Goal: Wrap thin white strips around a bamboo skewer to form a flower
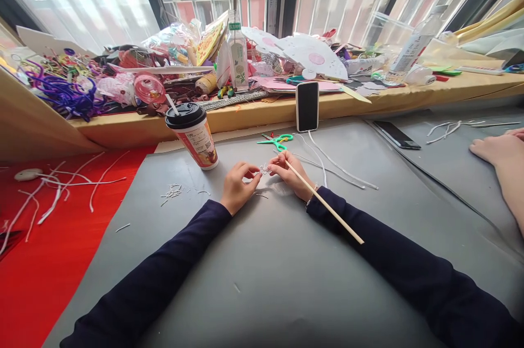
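Note:
My left hand [240, 187] is closed in a pinch at the left edge of a small white looped piece [265, 169], flower-like and thin. My right hand [291, 178] meets it from the other side, thumb and finger at the same piece. A pale wooden stick [327, 205] is also held in my right hand and slants back over the dark sleeve. Just beyond the hands lie green-handled scissors [278, 141]. White cords [336, 169] stretch out to the right of my right hand. Short white clippings [172, 191] are scattered left of my left hand.
A lidded paper cup [195, 138] stands at left. Against the ledge leans a white-framed phone [307, 107]; a dark phone [396, 135] lies farther right. Craft materials crowd the windowsill [254, 113]. Another person's hand [497, 146] rests at the right edge.

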`<act>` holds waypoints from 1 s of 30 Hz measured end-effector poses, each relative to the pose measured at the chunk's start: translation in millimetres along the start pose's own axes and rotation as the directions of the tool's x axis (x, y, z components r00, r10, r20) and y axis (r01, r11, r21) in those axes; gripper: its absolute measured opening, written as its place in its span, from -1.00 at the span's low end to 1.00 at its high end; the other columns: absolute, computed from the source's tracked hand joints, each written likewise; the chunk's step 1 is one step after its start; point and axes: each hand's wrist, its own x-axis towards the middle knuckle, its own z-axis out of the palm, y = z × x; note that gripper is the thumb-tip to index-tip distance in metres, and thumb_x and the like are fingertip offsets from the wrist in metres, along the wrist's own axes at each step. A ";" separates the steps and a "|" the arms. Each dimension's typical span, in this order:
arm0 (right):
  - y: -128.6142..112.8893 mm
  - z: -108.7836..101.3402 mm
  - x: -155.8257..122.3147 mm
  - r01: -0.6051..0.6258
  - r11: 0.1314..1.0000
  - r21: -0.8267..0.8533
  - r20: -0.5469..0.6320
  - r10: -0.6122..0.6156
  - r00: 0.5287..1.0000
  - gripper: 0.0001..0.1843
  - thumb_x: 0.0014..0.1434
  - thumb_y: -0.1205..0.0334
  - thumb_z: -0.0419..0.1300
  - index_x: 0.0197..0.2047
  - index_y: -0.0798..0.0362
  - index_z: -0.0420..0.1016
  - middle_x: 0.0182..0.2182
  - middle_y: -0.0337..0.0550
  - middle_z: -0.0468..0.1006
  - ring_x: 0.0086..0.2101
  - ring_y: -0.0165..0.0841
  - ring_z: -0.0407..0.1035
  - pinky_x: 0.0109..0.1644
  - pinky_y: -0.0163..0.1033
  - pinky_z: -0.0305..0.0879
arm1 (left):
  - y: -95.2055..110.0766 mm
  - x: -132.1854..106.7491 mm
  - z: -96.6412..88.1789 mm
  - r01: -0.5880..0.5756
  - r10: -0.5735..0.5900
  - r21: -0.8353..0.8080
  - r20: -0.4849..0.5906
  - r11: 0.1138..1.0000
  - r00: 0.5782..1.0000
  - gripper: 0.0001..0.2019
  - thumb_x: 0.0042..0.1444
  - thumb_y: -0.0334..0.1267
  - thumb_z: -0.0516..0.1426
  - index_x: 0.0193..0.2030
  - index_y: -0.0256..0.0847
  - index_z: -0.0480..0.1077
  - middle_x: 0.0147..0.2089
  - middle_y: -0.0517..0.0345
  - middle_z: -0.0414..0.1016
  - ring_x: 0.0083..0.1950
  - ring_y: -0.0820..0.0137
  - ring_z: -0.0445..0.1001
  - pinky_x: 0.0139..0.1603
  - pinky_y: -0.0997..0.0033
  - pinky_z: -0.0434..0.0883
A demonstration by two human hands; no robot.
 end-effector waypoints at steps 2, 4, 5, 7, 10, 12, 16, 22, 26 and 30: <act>-1.3 0.2 -0.3 -0.013 1.000 0.009 -0.006 0.013 1.000 -0.61 -0.09 0.22 0.20 -0.44 0.00 -0.05 -0.46 -0.34 0.32 -0.44 -0.49 0.27 -0.29 -0.27 0.24 | 0.2 -0.3 -0.1 -0.013 0.013 -0.004 0.020 1.000 1.000 -0.90 0.02 -0.27 0.09 -0.34 -0.18 0.39 -0.34 0.16 0.36 -0.41 0.50 0.38 -0.33 0.48 0.34; -1.8 0.1 -0.6 -0.019 1.000 0.021 -0.008 0.019 1.000 -0.61 -0.09 0.23 0.20 -0.44 0.01 -0.05 -0.45 -0.34 0.31 -0.44 -0.49 0.28 -0.29 -0.27 0.26 | 0.0 -0.8 0.2 -0.030 0.030 -0.006 0.038 1.000 0.999 -0.89 0.03 -0.26 0.08 -0.33 -0.18 0.41 -0.34 0.16 0.37 -0.41 0.51 0.38 -0.32 0.49 0.34; -1.8 0.0 -0.7 -0.023 0.999 0.027 -0.006 0.024 1.000 -0.62 -0.09 0.23 0.20 -0.44 0.01 -0.05 -0.44 -0.33 0.31 -0.44 -0.49 0.29 -0.29 -0.26 0.27 | -0.4 -1.1 0.4 -0.037 0.038 -0.005 0.042 0.999 0.998 -0.89 0.03 -0.26 0.08 -0.33 -0.17 0.41 -0.34 0.16 0.38 -0.41 0.51 0.38 -0.32 0.49 0.34; -1.5 -0.4 -0.9 -0.036 0.998 0.043 0.006 0.035 0.999 -0.62 -0.09 0.23 0.20 -0.44 0.01 -0.04 -0.42 -0.32 0.32 -0.44 -0.50 0.29 -0.29 -0.26 0.28 | -1.8 -2.0 0.9 -0.056 0.056 0.002 0.045 0.998 0.997 -0.88 0.04 -0.25 0.08 -0.32 -0.16 0.42 -0.34 0.16 0.39 -0.41 0.51 0.37 -0.32 0.49 0.34; -1.3 -1.0 -0.9 -0.049 0.997 0.062 0.031 0.047 0.998 -0.61 -0.09 0.23 0.21 -0.43 0.01 -0.04 -0.41 -0.32 0.34 -0.45 -0.49 0.30 -0.31 -0.24 0.30 | -4.5 -3.9 1.3 -0.093 0.091 0.038 0.055 0.995 0.994 -0.87 0.04 -0.23 0.09 -0.31 -0.13 0.44 -0.34 0.15 0.40 -0.39 0.50 0.36 -0.32 0.49 0.33; -1.8 -1.0 -0.7 -0.047 0.997 0.067 0.054 0.043 0.998 -0.61 -0.09 0.23 0.21 -0.44 0.01 -0.04 -0.43 -0.32 0.35 -0.46 -0.48 0.31 -0.31 -0.24 0.29 | -4.9 -4.6 1.0 -0.114 0.110 0.073 0.051 0.991 0.993 -0.87 0.02 -0.21 0.10 -0.31 -0.12 0.45 -0.31 0.14 0.38 -0.35 0.48 0.36 -0.30 0.48 0.33; -4.9 0.2 -1.0 -0.041 0.997 0.068 0.115 0.033 0.993 -0.59 -0.10 0.24 0.23 -0.44 0.01 -0.04 -0.44 -0.32 0.39 -0.49 -0.48 0.31 -0.34 -0.26 0.27 | -1.0 -3.1 -0.8 -0.133 0.131 0.072 0.026 0.989 0.991 -0.78 -0.02 -0.19 0.14 -0.21 -0.16 0.40 -0.17 0.09 0.36 -0.26 0.44 0.38 -0.23 0.45 0.34; -9.3 -0.7 -4.0 -0.055 0.995 0.085 0.170 0.040 0.985 -0.57 -0.12 0.22 0.25 -0.43 0.00 -0.03 -0.32 -0.25 0.43 -0.40 -0.42 0.38 -0.26 -0.20 0.29 | 1.5 -0.5 -3.5 -0.139 0.138 0.018 0.040 0.990 0.990 -0.81 0.02 -0.22 0.11 -0.19 -0.15 0.37 -0.26 0.14 0.43 -0.22 0.42 0.40 -0.15 0.41 0.34; -8.9 -2.3 -4.2 -0.082 0.992 0.092 0.204 0.062 0.977 -0.53 -0.16 0.23 0.28 -0.41 0.00 -0.04 -0.25 -0.22 0.42 -0.38 -0.42 0.40 -0.24 -0.20 0.30 | -1.6 -0.5 -4.2 -0.125 0.125 0.024 0.017 0.992 0.992 -0.80 0.01 -0.22 0.11 -0.19 -0.14 0.38 -0.25 0.13 0.45 -0.21 0.40 0.41 -0.13 0.38 0.34; -8.6 -2.5 -4.2 -0.102 0.991 0.084 0.222 0.081 0.972 -0.50 -0.18 0.22 0.30 -0.40 -0.01 -0.05 -0.22 -0.23 0.40 -0.40 -0.44 0.40 -0.29 -0.22 0.33 | -4.4 -0.9 -3.8 -0.134 0.134 0.003 0.025 0.991 0.991 -0.79 0.00 -0.21 0.12 -0.19 -0.12 0.40 -0.23 0.12 0.48 -0.19 0.38 0.43 -0.10 0.35 0.35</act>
